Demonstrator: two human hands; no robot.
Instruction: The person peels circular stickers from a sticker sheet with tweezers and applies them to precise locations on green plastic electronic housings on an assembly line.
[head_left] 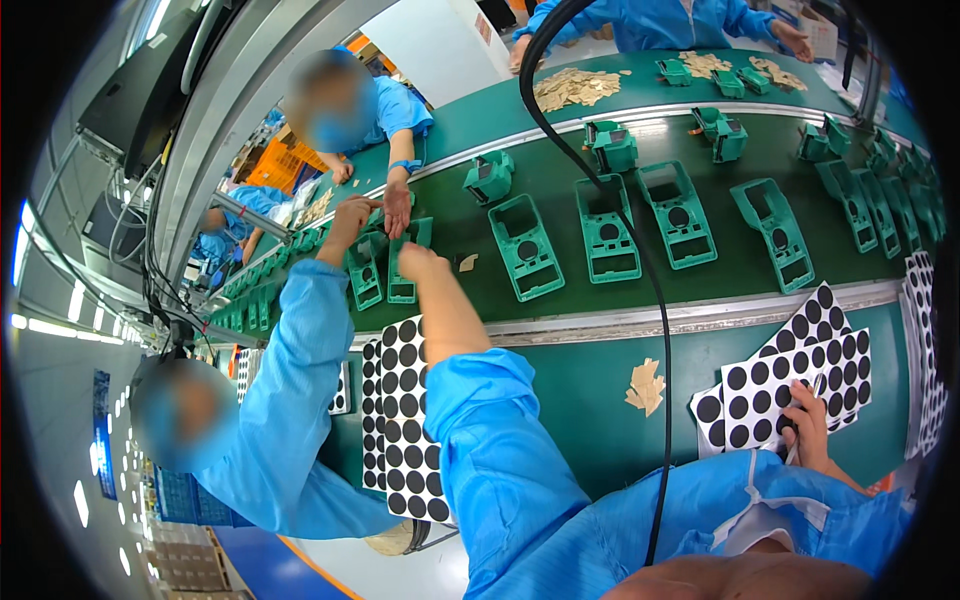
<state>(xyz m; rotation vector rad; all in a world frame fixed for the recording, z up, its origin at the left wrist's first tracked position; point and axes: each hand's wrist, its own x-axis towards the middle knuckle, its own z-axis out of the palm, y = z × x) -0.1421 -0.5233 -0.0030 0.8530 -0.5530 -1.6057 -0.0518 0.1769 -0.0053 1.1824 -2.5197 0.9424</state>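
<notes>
We reach our left hand (422, 262) to a green housing (402, 287) on the dark green belt (742, 265), its fingers curled narrow near the upper part; we cannot tell whether they grip it. Just beyond those fingers is a co-worker's open hand (397, 208), and to their left another co-worker's hand (350, 222) is above a second housing (368, 289). Our right hand (806, 425) rests on a white sheet of black dots (760, 400), fingers bent; we cannot tell what they pinch. Left of these fingers, well apart, lie tan scraps (646, 388).
</notes>
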